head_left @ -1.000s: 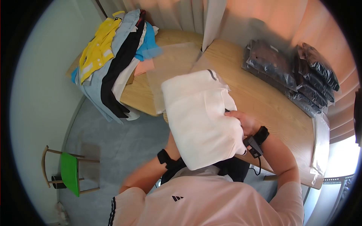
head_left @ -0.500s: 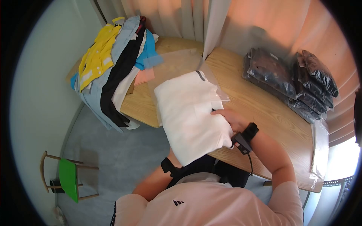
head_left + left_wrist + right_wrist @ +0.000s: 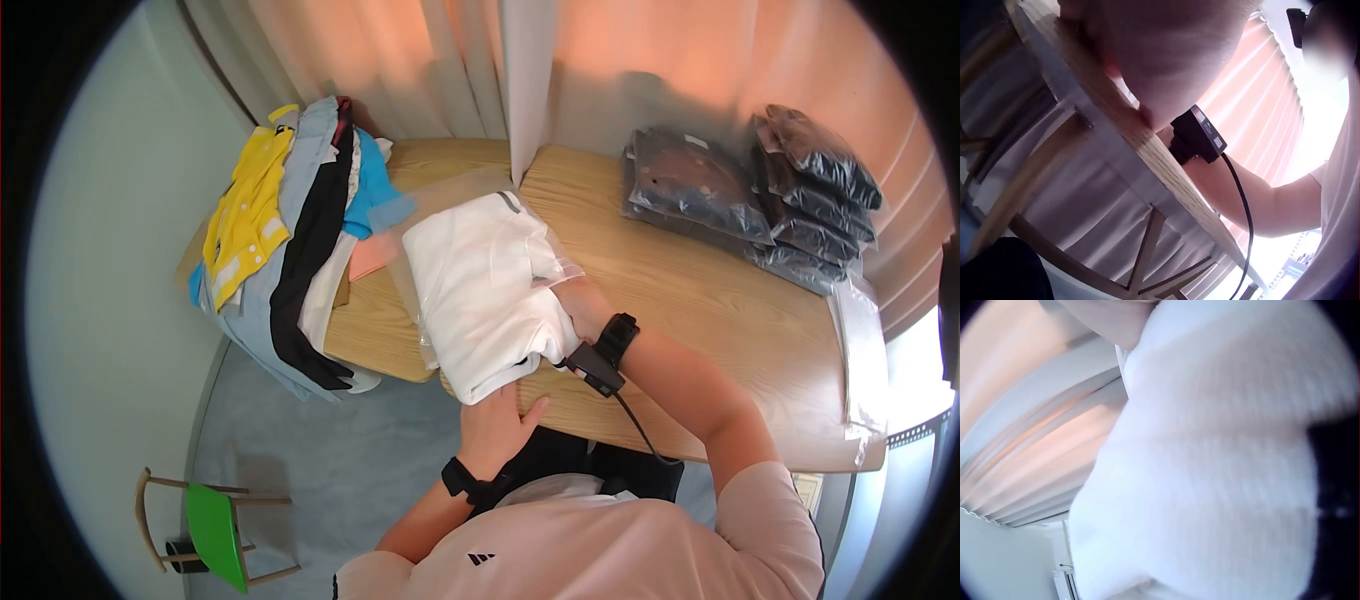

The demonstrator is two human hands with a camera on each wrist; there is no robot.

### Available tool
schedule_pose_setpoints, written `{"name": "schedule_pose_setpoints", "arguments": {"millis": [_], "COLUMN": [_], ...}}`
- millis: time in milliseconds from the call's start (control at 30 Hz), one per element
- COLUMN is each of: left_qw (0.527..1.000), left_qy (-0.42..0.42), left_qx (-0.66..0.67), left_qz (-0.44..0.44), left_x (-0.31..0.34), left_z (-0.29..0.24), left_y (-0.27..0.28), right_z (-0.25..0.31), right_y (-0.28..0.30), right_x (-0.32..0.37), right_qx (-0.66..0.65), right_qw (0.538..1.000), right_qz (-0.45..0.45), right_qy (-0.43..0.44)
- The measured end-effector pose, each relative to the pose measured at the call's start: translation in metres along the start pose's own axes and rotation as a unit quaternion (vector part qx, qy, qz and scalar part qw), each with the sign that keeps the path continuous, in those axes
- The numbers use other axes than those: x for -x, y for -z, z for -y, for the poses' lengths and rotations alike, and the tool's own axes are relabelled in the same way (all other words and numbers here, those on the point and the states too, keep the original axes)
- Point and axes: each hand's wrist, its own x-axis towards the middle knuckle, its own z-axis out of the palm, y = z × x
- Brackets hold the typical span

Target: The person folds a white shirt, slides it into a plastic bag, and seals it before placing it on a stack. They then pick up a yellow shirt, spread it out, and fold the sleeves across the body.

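A folded white garment (image 3: 480, 290) with a dark stripe at its far end lies over the near table edge. Clear plastic film (image 3: 420, 320) of a bag shows along its left side and at its far right corner. My left hand (image 3: 492, 430) is at the garment's near end, thumb spread outward and straight fingers reaching to its underside, fingertips hidden. On the right side my right hand (image 3: 583, 306) grips the garment's edge beside the bag's film, its fingertips hidden by cloth. In the right wrist view, white ribbed cloth (image 3: 1210, 469) fills most of the picture below that hand.
Piled clothes, including a yellow shirt (image 3: 245, 220) and black trousers (image 3: 310, 270), hang over the table's left end. Dark garments in clear bags (image 3: 690, 185) are stacked at the back right, near flat plastic bags (image 3: 862, 350). A green chair (image 3: 215, 535) stands on the floor at left.
The garment has come down closer to the table and its bag. My left hand, earlier mostly hidden beneath it, now shows at its near end. The right hand moved left with the garment.
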Motion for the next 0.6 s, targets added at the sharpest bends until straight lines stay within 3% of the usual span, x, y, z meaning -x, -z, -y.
{"name": "schedule_pose_setpoints", "arguments": {"millis": [167,467,533,600], "left_qw": [0.998,0.974,0.951,0.928], "left_qy": [-0.025,-0.147,-0.184,-0.223], "left_qx": [0.016,-0.048,0.115,0.254], "left_qz": [0.052,0.166,0.218,0.155], "left_x": [0.017,0.049,0.049,0.057], "left_z": [-0.010,-0.034,-0.024,0.003], "left_y": [0.006,0.023,0.036,0.042], "right_z": [0.005,-0.002,-0.006,-0.012], "right_y": [0.009,0.029,0.034,0.044], "right_x": [0.055,0.144,0.152,0.152], "right_qx": [-0.027,-0.030,-0.014,-0.005], "right_qw": [0.998,0.983,0.977,0.980], "right_qz": [-0.026,-0.109,-0.133,-0.142], "right_qy": [0.044,0.145,0.165,0.139]}}
